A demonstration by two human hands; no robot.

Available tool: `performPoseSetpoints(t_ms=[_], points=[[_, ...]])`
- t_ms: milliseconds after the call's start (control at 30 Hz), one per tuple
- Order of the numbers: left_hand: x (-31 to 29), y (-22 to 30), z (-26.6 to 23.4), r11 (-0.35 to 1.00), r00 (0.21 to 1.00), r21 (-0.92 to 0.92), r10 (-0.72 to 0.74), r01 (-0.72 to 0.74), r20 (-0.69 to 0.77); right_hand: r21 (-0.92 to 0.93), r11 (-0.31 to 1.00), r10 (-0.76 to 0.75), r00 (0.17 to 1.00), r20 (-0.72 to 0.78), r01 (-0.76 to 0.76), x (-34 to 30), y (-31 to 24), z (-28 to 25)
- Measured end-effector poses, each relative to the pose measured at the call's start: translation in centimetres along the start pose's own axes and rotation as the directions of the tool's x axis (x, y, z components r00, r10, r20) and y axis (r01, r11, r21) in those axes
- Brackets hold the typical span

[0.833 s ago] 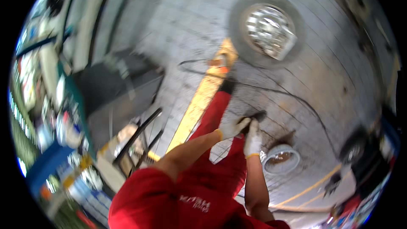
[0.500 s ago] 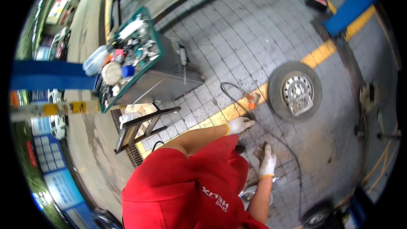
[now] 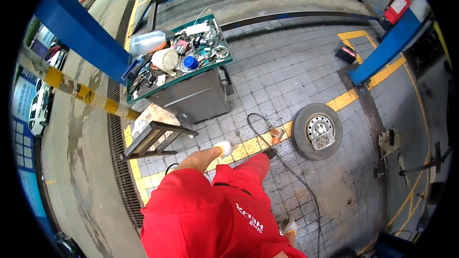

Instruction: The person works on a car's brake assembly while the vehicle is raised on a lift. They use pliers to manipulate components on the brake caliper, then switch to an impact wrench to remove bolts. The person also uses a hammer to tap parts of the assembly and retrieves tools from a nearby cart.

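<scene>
My left hand, in a white work glove, hangs beside my red-clad leg above the yellow floor line. Its fingers are foreshortened and blurred, and nothing shows in it. Low beside my body, my right hand wears a soiled white glove; its fingers look loosely stretched, with no object visible, and part of it is hidden. Ahead to the right, a wheel with its tyre lies flat on the tiles. Resting on its rim is a clear tray of small metal parts. An orange-and-grey air tool lies left of the wheel.
A black hose winds across the floor from the air tool. At left stand a grey tool cart with a cluttered green-edged top and a dark-framed stool. Blue posts rise on both sides. A black-and-red battery sits far right.
My view has shifted, bringing the cart more fully into sight. My left hand has swung left, away from the air tool; my right hand has dropped back beside my body.
</scene>
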State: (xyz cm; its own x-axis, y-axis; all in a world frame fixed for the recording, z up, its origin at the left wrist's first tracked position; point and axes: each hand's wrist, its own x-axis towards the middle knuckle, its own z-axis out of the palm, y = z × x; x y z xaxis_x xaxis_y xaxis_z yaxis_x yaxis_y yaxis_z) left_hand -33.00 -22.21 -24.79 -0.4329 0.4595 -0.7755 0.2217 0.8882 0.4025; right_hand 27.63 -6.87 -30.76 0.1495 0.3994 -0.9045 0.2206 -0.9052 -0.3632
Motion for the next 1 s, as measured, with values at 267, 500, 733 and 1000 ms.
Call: performPoseSetpoints(t_ms=[267, 500, 733, 1000], points=[[2.3, 1.3, 0.0, 0.875, 0.934, 0.425, 0.078, -0.232, 0.350, -0.827, 0.556, -0.334, 0.933, -0.132, 0.082, -3.4, 17.5, -5.3], [15.5, 5.1, 1.2, 0.414, 0.744, 0.625, 0.266, -0.662, 0.613, -0.869, 0.477, -0.586, 0.784, -0.206, 0.128, -5.8, 20.8, 3.7], [18.1, 19.1, 0.6, 0.586, 0.760, 0.496, 0.393, -0.641, 0.517, -0.162, 0.983, -0.140, 0.927, -0.347, 0.088, -12.1, 23.3, 14.1], [13.9, 23.1, 5.3, 0.069, 0.692, 0.710, 0.305, -0.701, 0.654, 0.448, 0.894, 0.245, 0.859, -0.449, -0.021, -20.4, 26.7, 24.0]])
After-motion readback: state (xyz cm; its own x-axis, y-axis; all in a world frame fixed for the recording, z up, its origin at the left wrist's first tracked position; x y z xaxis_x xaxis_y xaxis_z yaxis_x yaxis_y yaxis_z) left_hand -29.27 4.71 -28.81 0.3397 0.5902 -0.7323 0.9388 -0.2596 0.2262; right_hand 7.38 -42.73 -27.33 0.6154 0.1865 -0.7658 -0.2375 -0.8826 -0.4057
